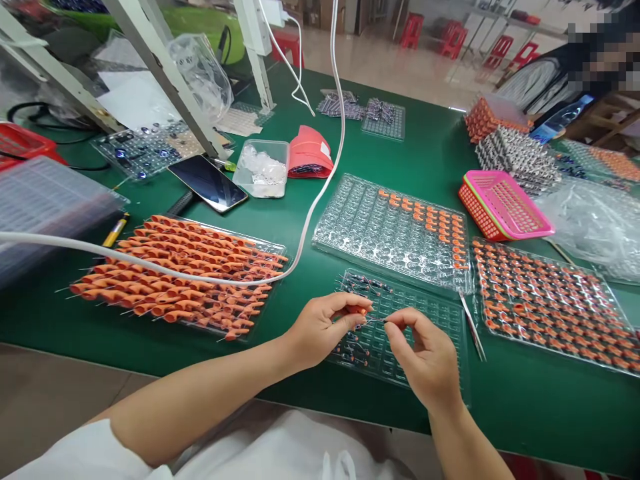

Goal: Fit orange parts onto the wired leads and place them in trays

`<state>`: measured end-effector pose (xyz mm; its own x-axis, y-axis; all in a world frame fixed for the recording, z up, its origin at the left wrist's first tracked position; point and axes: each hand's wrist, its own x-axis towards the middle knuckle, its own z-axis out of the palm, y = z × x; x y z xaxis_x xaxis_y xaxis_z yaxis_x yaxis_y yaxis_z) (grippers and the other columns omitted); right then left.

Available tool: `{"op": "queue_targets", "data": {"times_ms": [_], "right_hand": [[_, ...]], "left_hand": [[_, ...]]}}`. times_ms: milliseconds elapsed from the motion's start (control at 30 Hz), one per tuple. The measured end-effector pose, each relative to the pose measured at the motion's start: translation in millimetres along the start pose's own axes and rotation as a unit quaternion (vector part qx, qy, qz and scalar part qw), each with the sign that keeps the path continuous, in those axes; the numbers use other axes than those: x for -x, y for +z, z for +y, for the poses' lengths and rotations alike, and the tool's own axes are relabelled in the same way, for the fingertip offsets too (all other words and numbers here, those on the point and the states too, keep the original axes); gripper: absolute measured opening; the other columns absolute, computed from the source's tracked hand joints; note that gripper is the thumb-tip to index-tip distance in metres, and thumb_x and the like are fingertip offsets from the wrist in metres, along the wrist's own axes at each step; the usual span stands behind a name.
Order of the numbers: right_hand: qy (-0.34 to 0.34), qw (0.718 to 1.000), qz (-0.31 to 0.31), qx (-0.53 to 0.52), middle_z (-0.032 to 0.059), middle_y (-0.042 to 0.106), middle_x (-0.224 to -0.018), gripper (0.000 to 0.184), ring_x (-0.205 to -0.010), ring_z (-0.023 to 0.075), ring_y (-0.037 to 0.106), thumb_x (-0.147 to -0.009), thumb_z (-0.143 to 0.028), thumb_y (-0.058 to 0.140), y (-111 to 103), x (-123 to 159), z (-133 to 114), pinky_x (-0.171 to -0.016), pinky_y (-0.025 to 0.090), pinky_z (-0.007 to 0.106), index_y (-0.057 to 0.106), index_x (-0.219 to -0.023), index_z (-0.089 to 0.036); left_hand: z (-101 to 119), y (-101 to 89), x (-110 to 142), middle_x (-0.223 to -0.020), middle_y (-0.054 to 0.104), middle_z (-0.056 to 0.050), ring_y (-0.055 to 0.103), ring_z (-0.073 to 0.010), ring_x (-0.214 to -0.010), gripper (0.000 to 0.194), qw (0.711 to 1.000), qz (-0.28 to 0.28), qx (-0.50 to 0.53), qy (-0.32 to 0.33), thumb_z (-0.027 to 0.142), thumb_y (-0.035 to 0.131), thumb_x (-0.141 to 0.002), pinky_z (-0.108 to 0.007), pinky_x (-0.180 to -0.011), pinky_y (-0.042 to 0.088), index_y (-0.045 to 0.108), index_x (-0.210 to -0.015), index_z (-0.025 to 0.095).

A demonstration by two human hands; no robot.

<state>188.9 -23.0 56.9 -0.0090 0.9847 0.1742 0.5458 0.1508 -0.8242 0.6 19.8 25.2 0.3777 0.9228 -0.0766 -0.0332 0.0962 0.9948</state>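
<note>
My left hand (325, 327) pinches a small orange plastic piece (357, 309) between thumb and fingertips. Thin wires run from that piece toward my right hand (425, 353), whose thumb and forefinger are closed on their end. Both hands are just above a clear plastic tray (415, 333) whose left side holds several small dark parts with orange tips. Behind it lies another clear tray (370, 220), with small orange pieces filling slots along its right side. To the left, rows of orange curved shells (185, 273) with thin wires sit on a tray.
Tweezers (473, 327) lie right of the near tray. A filled tray (550, 300) and pink basket (510, 200) are at right. A white cable (320, 200) loops across the table. A phone (209, 183), tub of clear bits (261, 170) and red pouch (310, 153) are farther back.
</note>
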Motion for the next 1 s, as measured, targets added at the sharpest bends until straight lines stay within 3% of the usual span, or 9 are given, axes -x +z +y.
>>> {"op": "queue_targets", "data": {"times_ms": [567, 1000], "right_hand": [[0.041, 0.999, 0.005, 0.002, -0.0025, 0.065, -0.072, 0.008, -0.063, 0.0119, 0.061, -0.088, -0.024, 0.059, 0.3, -1.5, 3.1, -0.060, 0.048, 0.022, 0.066, -0.084, -0.023], [0.003, 0.999, 0.035, 0.027, -0.0042, 0.064, -0.070, 0.007, -0.061, 0.0107, 0.061, -0.087, -0.020, 0.059, 1.0, -2.4, 1.6, -0.058, 0.047, 0.021, 0.065, -0.083, -0.023]], "left_hand": [[-5.1, -2.5, 0.0, -0.100, 0.072, -0.002, 0.069, -0.0129, -0.091, 0.021, 0.997, -0.013, -0.021, 0.071, 0.011, 0.063, -0.086, -0.022, -0.083, 0.056, 0.072, -0.102, 0.021], [0.3, -0.3, -0.3, -0.099, 0.072, -0.002, 0.069, -0.0126, -0.089, 0.019, 0.999, -0.011, -0.016, 0.049, 0.012, 0.066, -0.085, -0.020, -0.082, 0.056, 0.073, -0.100, 0.020]]}}
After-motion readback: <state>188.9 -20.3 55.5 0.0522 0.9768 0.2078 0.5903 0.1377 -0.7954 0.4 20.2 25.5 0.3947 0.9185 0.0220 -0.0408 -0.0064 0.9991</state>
